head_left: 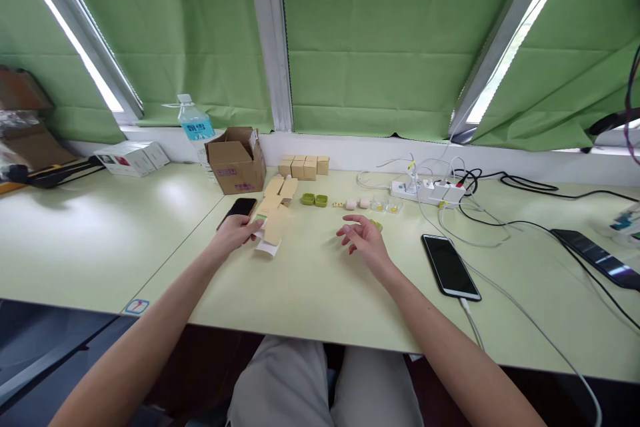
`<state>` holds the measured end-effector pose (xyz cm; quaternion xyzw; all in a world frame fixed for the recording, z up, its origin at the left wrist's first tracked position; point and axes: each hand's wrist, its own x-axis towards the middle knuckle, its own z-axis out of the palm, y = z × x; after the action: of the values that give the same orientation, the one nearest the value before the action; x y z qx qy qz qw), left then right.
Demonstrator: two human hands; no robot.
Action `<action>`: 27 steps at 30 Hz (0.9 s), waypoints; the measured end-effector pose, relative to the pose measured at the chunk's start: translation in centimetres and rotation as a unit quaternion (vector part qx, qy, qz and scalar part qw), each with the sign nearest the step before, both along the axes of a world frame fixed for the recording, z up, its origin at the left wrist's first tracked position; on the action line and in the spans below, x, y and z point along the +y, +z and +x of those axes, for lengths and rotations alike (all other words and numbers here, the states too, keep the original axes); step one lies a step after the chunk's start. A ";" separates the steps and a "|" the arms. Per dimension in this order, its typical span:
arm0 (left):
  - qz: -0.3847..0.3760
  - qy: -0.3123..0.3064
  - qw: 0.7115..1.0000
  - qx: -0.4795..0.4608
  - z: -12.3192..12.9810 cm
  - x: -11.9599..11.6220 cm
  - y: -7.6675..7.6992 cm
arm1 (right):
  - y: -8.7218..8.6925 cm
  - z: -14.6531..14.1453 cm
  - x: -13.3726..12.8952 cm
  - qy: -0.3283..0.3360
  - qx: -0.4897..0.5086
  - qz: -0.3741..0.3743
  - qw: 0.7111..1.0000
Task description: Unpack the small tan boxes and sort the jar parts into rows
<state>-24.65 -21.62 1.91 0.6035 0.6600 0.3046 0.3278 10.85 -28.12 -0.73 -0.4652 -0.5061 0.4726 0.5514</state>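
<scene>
My left hand [239,232] is closed on the edge of a small white and green paper piece [261,218], beside flat unfolded tan cardboard [274,210]. Over the middle of the table my right hand [364,240] hovers with its fingers apart, holding nothing. A green item [377,224] is partly hidden behind it. Farther back stand two green square containers [315,200], small yellow pieces [339,204], two pale pink pieces [357,203] and two clear containers [387,205] with yellow bits inside.
Behind are an open brown box [237,163], a water bottle [195,125] and several small tan boxes [304,167]. A dark phone [237,210] lies by my left hand. To the right are a charging phone [450,267], a power strip [429,192] and loose cables.
</scene>
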 end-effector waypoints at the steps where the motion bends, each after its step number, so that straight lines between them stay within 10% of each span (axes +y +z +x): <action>1: 0.003 0.010 0.999 0.031 -1.1 -0.1 -0.2 | -0.1 -0.1 0.0 0.001 -0.016 0.006 1.000; 13: 0.032 0.062 0.931 0.358 -0.5 -2.2 1.9 | 1.7 3.5 0.0 -0.204 -0.290 0.134 0.925; 17: 0.089 0.083 0.918 0.377 1.0 -3.5 3.4 | 3.3 6.8 0.5 -0.273 -0.385 0.062 0.879; 27: 0.184 -0.200 0.936 0.224 12.9 -4.4 1.7 | 2.2 7.3 0.8 -0.083 -0.539 -0.021 0.838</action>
<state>-11.73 -26.05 3.57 0.8255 0.5141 0.2061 0.1087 18.16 -27.27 1.45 -0.6979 -0.6731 0.1103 0.2186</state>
